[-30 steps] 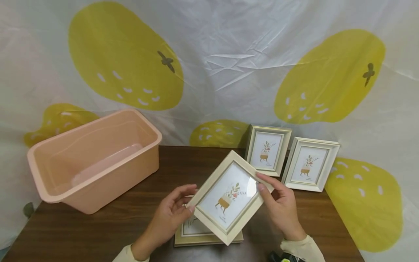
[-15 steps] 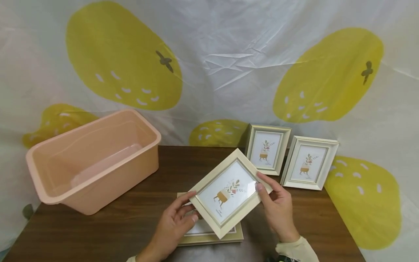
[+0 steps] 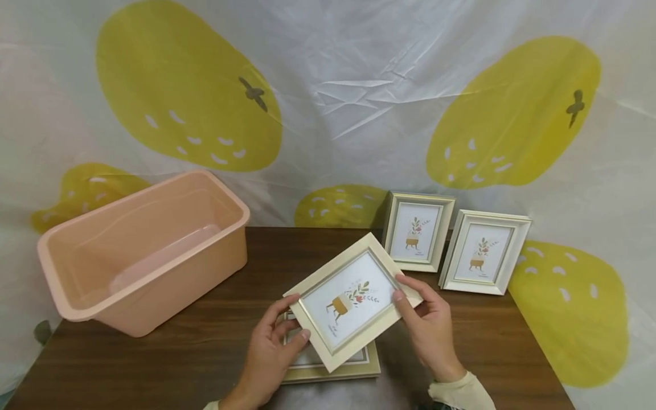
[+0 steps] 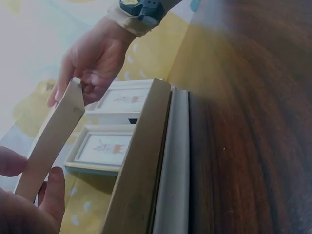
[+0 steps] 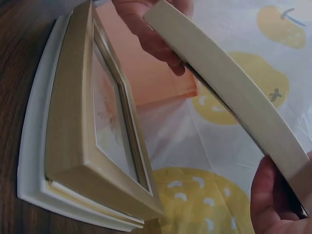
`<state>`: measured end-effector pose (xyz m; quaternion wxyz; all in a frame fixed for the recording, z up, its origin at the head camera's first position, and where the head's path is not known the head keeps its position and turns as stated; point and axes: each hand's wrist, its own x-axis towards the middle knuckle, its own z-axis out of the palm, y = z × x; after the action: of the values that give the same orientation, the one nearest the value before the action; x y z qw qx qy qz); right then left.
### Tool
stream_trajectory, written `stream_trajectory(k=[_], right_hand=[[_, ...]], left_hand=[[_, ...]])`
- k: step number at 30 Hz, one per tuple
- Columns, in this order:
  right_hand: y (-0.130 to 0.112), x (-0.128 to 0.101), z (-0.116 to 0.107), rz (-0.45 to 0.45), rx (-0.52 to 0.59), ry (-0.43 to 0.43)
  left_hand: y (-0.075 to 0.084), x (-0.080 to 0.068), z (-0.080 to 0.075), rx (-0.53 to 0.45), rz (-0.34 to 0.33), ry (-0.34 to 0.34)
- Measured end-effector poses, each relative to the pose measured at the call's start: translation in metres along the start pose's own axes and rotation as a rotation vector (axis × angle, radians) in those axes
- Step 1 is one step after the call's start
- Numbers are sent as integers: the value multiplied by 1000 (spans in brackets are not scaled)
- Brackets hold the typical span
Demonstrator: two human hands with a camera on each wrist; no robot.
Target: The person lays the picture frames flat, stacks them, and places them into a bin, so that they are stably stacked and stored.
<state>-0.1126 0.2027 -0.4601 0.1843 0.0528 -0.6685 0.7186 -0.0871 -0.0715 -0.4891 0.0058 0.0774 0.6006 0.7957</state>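
Observation:
Both hands hold a cream picture frame [image 3: 351, 302] with a plant print, tilted above the table. My left hand [image 3: 279, 336] grips its lower left corner, thumb on the front. My right hand [image 3: 412, 304] pinches its right edge. Under it, two more frames lie stacked [image 3: 353, 370] flat on the wood. The left wrist view shows the held frame's edge [image 4: 53, 136] between my left fingers [image 4: 48, 195] and the right hand [image 4: 92, 63]. In the right wrist view the held frame [image 5: 234, 83] hangs over the stack [image 5: 83, 126].
An empty pink plastic tub [image 3: 138, 250] stands at the table's left. Two framed plant prints [image 3: 417, 230] [image 3: 484, 250] lean upright against the lemon-patterned backdrop at the back right. The brown wooden table [image 3: 169, 359] ends near the bottom of the head view.
The held frame has turned anticlockwise toward landscape and drifted slightly left and down, over the stack. Both hands kept their hold and moved with it.

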Motion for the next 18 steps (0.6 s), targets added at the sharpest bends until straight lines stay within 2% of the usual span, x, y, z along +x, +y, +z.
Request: stream_trajectory(k=[6,12,18], right_hand=[[-2,-1,-2,-12,-63,-67],[0,-4,-6,47,-93,-169],[5,-8,-13,123,-151,-280]], left_hand=[[3,1,-5,-5,-12,20],[6,2,-14,28,-10,18],[10,0,-27,72,-39,6]])
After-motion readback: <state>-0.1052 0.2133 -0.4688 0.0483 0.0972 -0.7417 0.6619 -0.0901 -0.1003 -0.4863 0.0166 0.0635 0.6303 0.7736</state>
